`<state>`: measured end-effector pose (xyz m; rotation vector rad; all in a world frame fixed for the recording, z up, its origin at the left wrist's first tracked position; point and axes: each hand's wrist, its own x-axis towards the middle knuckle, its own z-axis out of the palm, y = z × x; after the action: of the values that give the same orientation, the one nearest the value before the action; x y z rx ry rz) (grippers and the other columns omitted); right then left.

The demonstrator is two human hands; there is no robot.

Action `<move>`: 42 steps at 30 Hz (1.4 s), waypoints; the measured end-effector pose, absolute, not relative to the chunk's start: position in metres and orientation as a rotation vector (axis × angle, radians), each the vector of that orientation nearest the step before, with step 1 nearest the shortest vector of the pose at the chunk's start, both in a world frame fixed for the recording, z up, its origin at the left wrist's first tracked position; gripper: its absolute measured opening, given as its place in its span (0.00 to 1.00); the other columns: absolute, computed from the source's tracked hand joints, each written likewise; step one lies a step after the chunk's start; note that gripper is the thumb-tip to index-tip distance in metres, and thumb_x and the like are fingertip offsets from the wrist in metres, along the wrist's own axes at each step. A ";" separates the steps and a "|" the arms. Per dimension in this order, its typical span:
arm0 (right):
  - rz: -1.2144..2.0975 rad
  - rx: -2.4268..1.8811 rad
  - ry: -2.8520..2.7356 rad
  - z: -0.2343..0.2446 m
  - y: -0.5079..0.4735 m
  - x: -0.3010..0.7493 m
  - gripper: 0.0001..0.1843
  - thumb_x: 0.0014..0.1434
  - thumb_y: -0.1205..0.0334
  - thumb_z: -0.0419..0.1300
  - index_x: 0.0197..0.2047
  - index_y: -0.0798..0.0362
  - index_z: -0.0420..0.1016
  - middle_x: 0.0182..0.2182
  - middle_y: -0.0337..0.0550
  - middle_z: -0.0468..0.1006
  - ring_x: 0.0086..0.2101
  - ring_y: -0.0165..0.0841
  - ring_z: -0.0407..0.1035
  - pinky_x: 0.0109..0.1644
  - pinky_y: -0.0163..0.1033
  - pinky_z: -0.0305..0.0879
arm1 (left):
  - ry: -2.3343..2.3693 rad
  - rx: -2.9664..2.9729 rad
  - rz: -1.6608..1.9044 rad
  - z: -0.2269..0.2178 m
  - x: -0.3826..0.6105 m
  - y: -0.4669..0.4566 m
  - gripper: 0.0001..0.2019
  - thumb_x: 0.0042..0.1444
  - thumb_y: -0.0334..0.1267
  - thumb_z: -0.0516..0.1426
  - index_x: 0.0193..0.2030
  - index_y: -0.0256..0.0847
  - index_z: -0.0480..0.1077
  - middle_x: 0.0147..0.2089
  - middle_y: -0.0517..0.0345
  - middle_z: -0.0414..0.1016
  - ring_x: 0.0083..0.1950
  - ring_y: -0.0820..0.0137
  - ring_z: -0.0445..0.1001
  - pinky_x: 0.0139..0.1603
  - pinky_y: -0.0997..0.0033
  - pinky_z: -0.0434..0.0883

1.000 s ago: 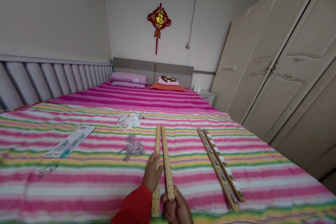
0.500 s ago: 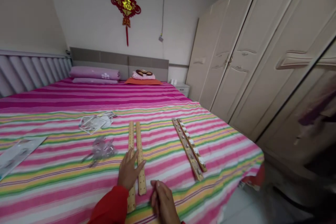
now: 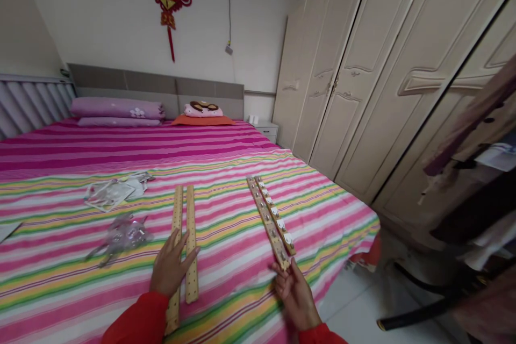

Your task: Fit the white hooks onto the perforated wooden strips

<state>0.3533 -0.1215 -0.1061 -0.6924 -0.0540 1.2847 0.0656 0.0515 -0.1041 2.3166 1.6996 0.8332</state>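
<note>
Metal-fitted strip (image 3: 270,227), wooden – on striped bedspread (image 3: 228,242); near end pinched between thumb and fingers of right hand (image 3: 294,294). Probably light and stiff, fittings apt to catch; best taken by the bare edges. Just right of strip: white-disc strip (image 3: 275,212). Left of strip: paired perforated strips (image 3: 191,236), left hand (image 3: 168,266) spread across, gripping nothing. Farther left – clear plastic packets (image 3: 126,234).

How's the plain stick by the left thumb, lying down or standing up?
Lying down: the stick stretches along the striped sheet, holes facing up.
</note>
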 end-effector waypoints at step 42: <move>1.622 -0.679 -0.494 -0.048 -0.029 0.133 0.15 0.39 0.58 0.73 0.26 0.54 0.73 0.19 0.34 0.71 0.20 0.24 0.61 0.23 0.30 0.56 | 1.184 0.976 1.493 -0.052 0.056 0.053 0.30 0.45 0.57 0.58 0.48 0.34 0.70 0.44 0.45 0.77 0.45 0.62 0.75 0.45 0.67 0.70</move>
<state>0.1333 -0.0293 -0.0478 -0.6785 -0.4942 1.6223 0.0563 0.0528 -0.0522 0.9757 1.1842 1.4928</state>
